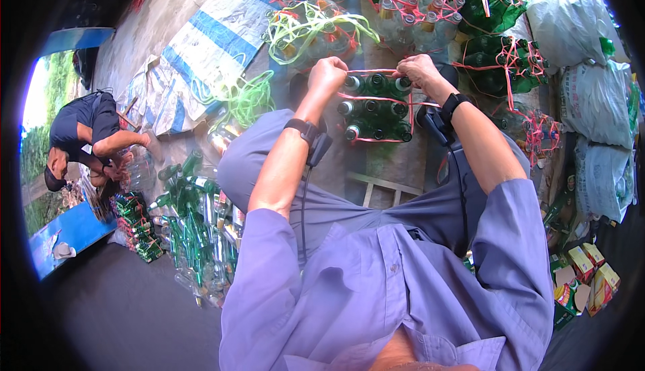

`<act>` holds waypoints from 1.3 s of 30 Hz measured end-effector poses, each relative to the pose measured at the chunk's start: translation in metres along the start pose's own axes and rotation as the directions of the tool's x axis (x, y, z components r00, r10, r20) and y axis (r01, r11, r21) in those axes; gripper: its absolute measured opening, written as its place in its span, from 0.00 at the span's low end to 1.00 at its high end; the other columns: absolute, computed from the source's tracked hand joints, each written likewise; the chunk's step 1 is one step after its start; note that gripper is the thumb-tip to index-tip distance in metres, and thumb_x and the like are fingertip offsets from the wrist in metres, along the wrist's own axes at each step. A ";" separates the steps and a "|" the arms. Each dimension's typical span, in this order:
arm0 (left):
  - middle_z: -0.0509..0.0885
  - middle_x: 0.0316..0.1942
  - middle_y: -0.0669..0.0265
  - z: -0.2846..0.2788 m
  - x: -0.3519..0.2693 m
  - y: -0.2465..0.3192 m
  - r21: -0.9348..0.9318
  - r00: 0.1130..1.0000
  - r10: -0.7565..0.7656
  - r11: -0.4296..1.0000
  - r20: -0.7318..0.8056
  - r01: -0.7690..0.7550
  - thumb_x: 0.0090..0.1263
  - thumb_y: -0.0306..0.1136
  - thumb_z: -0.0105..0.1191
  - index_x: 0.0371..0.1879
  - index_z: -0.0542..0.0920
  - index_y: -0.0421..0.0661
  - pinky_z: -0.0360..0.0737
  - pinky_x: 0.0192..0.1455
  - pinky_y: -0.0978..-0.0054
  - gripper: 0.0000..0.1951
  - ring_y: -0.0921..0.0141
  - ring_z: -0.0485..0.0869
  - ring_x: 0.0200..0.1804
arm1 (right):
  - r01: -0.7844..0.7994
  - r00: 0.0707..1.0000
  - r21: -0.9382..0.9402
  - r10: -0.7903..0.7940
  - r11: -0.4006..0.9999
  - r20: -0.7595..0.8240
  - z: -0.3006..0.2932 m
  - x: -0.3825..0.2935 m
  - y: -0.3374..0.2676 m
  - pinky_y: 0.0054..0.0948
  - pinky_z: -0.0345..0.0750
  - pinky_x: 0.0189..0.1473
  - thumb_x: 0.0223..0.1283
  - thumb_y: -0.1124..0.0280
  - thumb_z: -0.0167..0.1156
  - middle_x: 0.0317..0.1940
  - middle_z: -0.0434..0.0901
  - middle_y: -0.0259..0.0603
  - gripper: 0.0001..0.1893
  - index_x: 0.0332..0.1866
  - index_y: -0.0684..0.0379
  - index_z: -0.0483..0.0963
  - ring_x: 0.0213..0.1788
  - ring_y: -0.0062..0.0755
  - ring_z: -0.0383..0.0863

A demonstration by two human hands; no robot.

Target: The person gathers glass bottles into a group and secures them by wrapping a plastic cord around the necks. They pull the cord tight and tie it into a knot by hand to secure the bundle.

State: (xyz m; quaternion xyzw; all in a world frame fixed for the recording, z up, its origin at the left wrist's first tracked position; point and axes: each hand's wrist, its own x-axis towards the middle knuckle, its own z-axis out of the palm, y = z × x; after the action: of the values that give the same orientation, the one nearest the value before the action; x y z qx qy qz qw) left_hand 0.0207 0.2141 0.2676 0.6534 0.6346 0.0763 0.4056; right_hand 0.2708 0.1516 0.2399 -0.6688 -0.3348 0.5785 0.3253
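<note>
Between my knees stands a block of several upright green glass bottles point(374, 106), packed in rows with their necks up. Pink plastic twine point(373, 71) runs around the block and across its middle. At the block's far left corner, my left hand point(328, 74) pinches the twine between thumb and fingers. Opposite it, my right hand point(419, 72) grips the same strand by the far right corner, so the strand is stretched between both hands. A loose length of twine trails from the block toward my right wrist.
Twine-tied clear bottles point(423, 10) and green bottles point(504, 61) stand beyond. Loose green bottles point(189, 214) are heaped at left, below tangled pale green strapping point(247, 96). White sacks point(597, 99) and cartons point(584, 280) line the right. A co-worker point(95, 139) bends over bottles at far left.
</note>
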 end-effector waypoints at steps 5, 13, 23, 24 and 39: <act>0.88 0.26 0.61 0.010 0.008 -0.041 -0.123 0.999 -0.034 0.992 0.041 0.039 0.54 0.29 0.60 0.29 0.89 0.49 0.81 0.37 0.70 0.06 0.67 0.87 0.31 | 0.008 1.000 -0.256 -0.014 0.967 -0.025 0.001 0.006 0.002 0.29 0.78 0.36 0.43 0.67 0.63 0.27 0.86 0.40 0.12 0.33 0.60 0.86 0.30 0.30 0.82; 0.88 0.29 0.61 0.024 0.010 -0.066 -0.114 0.996 -0.075 0.990 0.042 0.079 0.55 0.32 0.64 0.30 0.89 0.48 0.81 0.39 0.70 0.06 0.67 0.87 0.33 | 0.073 0.941 -0.480 -0.220 0.874 -0.257 0.012 -0.022 -0.022 0.42 0.79 0.52 0.49 0.66 0.56 0.37 0.86 0.53 0.15 0.38 0.59 0.85 0.45 0.55 0.85; 0.80 0.18 0.68 0.032 -0.001 -0.071 -0.246 0.987 -0.145 0.956 0.070 0.157 0.63 0.27 0.62 0.37 0.86 0.45 0.62 0.13 0.74 0.06 0.76 0.69 0.12 | 0.279 0.880 -0.767 -0.474 0.577 -0.036 0.027 -0.085 -0.012 0.52 0.79 0.47 0.52 0.68 0.55 0.32 0.82 0.63 0.12 0.34 0.65 0.81 0.41 0.63 0.83; 0.80 0.18 0.68 0.032 -0.001 -0.073 -0.250 0.988 -0.144 0.956 0.064 0.156 0.63 0.27 0.62 0.37 0.86 0.45 0.62 0.13 0.74 0.06 0.76 0.69 0.12 | 0.256 0.909 -0.813 -0.417 0.523 0.018 0.027 -0.091 -0.012 0.52 0.79 0.47 0.52 0.69 0.55 0.31 0.82 0.63 0.12 0.34 0.65 0.81 0.41 0.63 0.83; 0.80 0.16 0.66 0.037 -0.009 -0.073 -0.249 0.988 -0.142 0.957 0.060 0.152 0.64 0.28 0.60 0.41 0.86 0.45 0.65 0.13 0.74 0.08 0.75 0.72 0.11 | 0.356 0.915 -0.806 -0.352 0.473 0.198 0.014 -0.089 -0.006 0.47 0.80 0.44 0.48 0.71 0.57 0.30 0.83 0.58 0.10 0.30 0.63 0.83 0.36 0.59 0.84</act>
State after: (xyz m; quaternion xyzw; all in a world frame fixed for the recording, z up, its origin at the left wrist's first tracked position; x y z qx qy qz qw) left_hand -0.0143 0.1805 0.2014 0.5489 0.6579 0.1124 0.5033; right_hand 0.2471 0.0820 0.2928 -0.6564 -0.6982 0.2735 0.0831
